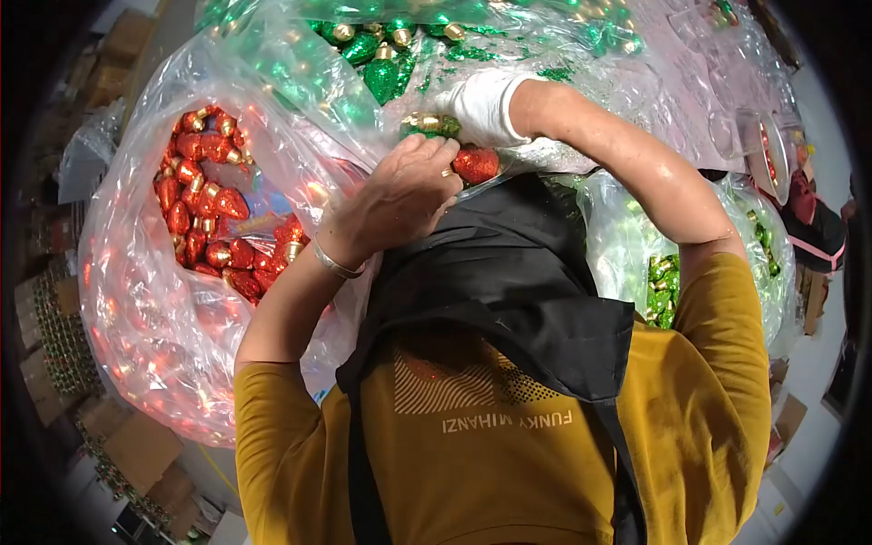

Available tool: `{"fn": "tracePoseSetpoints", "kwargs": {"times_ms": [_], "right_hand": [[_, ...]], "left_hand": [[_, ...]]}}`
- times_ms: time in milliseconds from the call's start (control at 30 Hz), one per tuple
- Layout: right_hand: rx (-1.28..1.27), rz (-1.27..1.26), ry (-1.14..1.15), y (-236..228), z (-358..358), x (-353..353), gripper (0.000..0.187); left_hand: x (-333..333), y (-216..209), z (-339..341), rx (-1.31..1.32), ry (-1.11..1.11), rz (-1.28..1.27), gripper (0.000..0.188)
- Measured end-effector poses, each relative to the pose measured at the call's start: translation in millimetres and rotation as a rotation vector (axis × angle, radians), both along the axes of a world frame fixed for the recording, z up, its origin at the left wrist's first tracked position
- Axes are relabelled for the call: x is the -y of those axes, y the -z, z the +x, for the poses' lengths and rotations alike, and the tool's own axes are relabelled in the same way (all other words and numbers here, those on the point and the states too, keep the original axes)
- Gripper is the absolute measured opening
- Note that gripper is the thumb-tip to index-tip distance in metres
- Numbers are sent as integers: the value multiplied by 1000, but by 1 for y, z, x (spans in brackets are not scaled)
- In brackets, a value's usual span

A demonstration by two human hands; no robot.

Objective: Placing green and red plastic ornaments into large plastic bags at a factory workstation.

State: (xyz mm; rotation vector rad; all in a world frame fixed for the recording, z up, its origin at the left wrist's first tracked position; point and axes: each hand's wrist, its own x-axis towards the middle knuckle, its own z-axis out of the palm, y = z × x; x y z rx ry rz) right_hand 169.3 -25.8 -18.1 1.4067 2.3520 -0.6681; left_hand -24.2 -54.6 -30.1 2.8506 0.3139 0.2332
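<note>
Beside crinkled clear plastic [127, 291], left hand [407, 186], rounded glittery red bulb [479, 165] held.

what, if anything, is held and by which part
The left hand holds a red glittery bulb, seemingly by its gold cap end; the right hand's hold cannot be told.

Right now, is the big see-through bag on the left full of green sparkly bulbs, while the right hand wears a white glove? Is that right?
Not quite: the head view shows red sparkly bulbs in that big see-through bag, not green ones. The right hand does wear a white glove.
</note>
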Motion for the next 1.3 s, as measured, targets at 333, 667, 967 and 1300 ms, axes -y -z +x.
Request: {"fn": "tracePoseSetpoints", "kwargs": {"times_ms": [333,667,967,1300], "right_hand": [[68,105,-108,2,-6,0,19],[25,260,-44,2,-4,22,17],[-54,351,-39,-3,-5,23,17],[-321,94,-56,1,-5,22,24]], "left_hand": [[-1,10,10,126,44,-35,13],[-6,8,0,25,28,-67,11],[-8,12,2,-19,-48,7,17],[-13,17,-4,117,-41,-11,16]]}}
